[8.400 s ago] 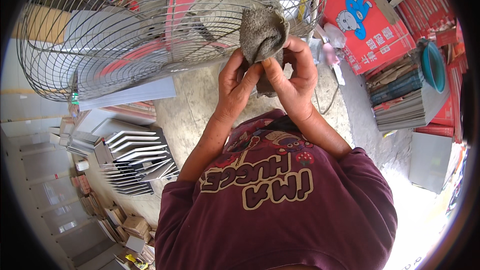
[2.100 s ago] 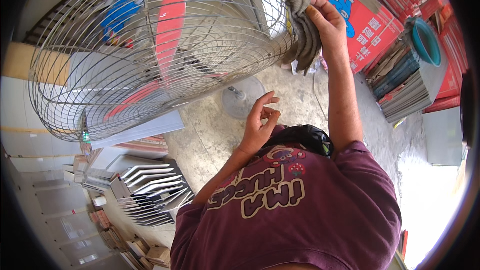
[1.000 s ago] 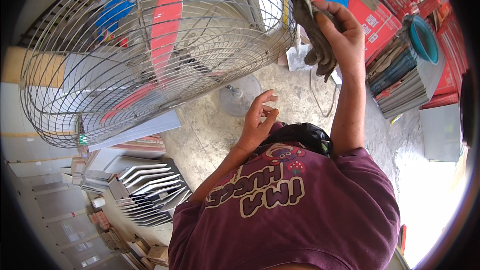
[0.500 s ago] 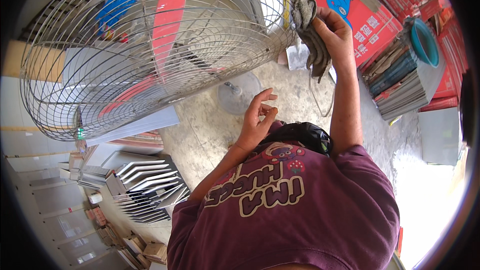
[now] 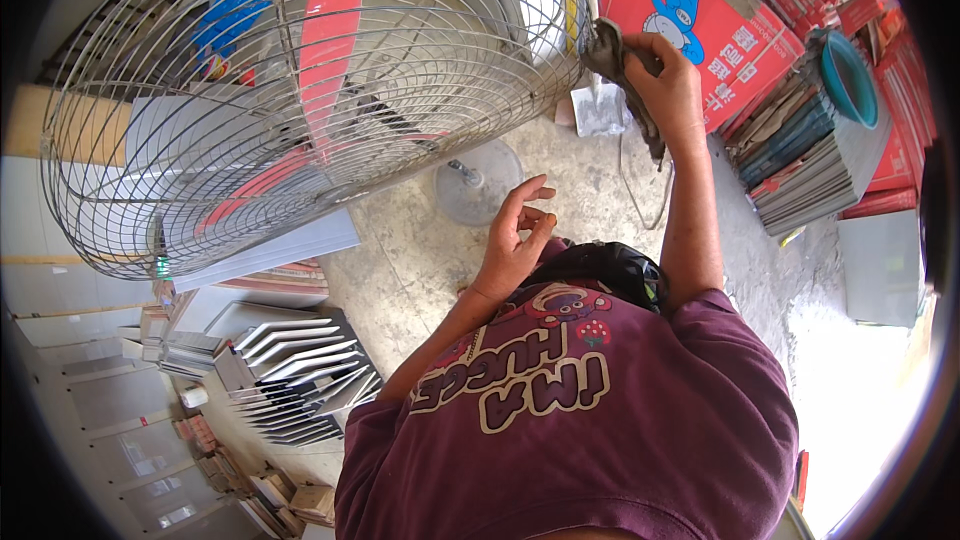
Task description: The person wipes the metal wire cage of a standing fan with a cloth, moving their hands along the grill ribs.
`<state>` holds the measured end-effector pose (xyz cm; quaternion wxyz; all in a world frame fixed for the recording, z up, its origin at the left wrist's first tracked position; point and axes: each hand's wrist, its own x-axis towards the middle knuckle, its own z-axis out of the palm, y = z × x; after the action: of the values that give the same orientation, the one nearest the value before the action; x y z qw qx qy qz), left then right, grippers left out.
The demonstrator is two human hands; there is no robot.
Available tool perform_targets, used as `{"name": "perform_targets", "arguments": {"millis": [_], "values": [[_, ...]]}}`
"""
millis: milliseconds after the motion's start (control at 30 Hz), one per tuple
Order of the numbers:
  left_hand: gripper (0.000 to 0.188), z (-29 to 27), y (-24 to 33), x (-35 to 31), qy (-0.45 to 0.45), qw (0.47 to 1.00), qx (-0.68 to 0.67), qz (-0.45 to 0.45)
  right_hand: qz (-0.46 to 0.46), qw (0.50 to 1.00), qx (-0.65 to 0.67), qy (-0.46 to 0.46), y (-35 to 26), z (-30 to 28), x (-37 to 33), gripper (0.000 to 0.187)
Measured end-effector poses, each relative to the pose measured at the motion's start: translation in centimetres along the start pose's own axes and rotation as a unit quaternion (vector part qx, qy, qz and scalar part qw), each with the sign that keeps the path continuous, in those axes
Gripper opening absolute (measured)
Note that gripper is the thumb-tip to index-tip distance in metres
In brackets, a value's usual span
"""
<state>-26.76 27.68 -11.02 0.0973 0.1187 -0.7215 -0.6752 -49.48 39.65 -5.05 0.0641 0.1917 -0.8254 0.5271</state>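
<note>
Where gripped — crumpled grey rag (image 5: pixel 612 62)

You've got one big wire-caged fan (image 5: pixel 300 100) with red blades, one grey rag (image 5: pixel 612 58), two hands, one round fan base (image 5: pixel 478 182), one teal bowl (image 5: pixel 848 78) and one red rabbit-printed carton (image 5: pixel 690 10).

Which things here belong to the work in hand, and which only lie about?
In the work:
right hand
grey rag, pressed on the grille rim
wire fan grille
left hand, empty, near the round fan base

Lying about:
red cartons
teal basin
stacked flat boards
grey metal profiles
</note>
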Motion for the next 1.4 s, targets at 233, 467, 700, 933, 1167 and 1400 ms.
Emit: {"name": "perform_targets", "arguments": {"millis": [233,467,700,933,1167,1400], "values": [[0.046,0.0,-0.1,0.0,-0.008,1.0,-0.001,0.004,0.043,0.979,0.199,-0.026,-3.4,-0.8,-0.5,0.022],[0.046,0.0,-0.3,0.1,-0.006,1.0,0.001,-0.002,-0.012,0.927,0.375,-0.013,-5.5,-1.4,-0.7,0.02],[0.045,-0.1,-0.1,0.2,0.005,1.0,-0.003,0.006,0.015,0.905,0.425,-0.022,-3.0,0.3,0.6,0.024],[0.046,-0.2,-0.1,0.2,0.01,1.0,-0.002,-0.006,0.058,0.947,0.315,-0.031,0.8,2.0,1.3,0.022],[0.045,-0.2,-0.1,0.3,0.0,1.0,-0.007,-0.008,0.047,0.996,0.067,-0.035,4.3,2.2,1.4,0.021],[0.045,-0.4,-0.4,0.1,0.008,1.0,-0.008,-0.005,0.028,0.999,0.037,0.017,1.6,0.9,1.0,0.021]]}}
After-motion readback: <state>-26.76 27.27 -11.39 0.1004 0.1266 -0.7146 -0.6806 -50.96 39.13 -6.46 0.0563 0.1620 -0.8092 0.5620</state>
